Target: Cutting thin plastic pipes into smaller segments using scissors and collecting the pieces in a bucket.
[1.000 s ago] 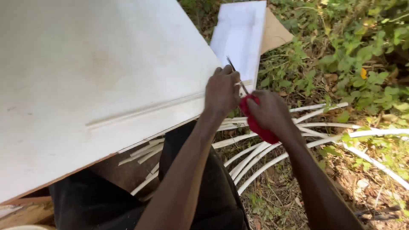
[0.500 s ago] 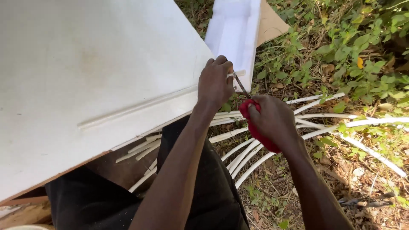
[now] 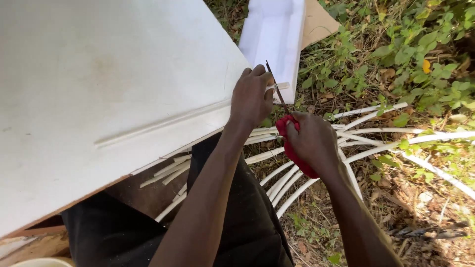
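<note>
The left hand (image 3: 251, 98) sits at the edge of the white board (image 3: 109, 74), its fingers (image 3: 258, 74) curled down and pinching the end of a thin pale strip (image 3: 283, 85) that pokes out just past them. Pressed against the board's edge this way, the strip appears to be kept steady for the blade, with the board serving as a desk to brace on.

The right hand (image 3: 311, 141) is clenched around the red handle (image 3: 292, 148) of a knife, and the dark narrow blade (image 3: 277, 89) rises from that fist to meet the strip right beside the left fingers. The grip looks firm and close to the blade, which would give fine control over a small cut.

Below and to the right of both hands, a spread of long peeled white canes (image 3: 376, 141) lies fanned over the leafy ground, within easy reach. Beyond the left fingers, a white foam tray (image 3: 274, 34) rests on a piece of brown cardboard (image 3: 319, 22) among green weeds (image 3: 410, 54). Shorter pale offcuts (image 3: 168, 170) lie under the board's edge, near the person's dark trousers (image 3: 237, 212).
</note>
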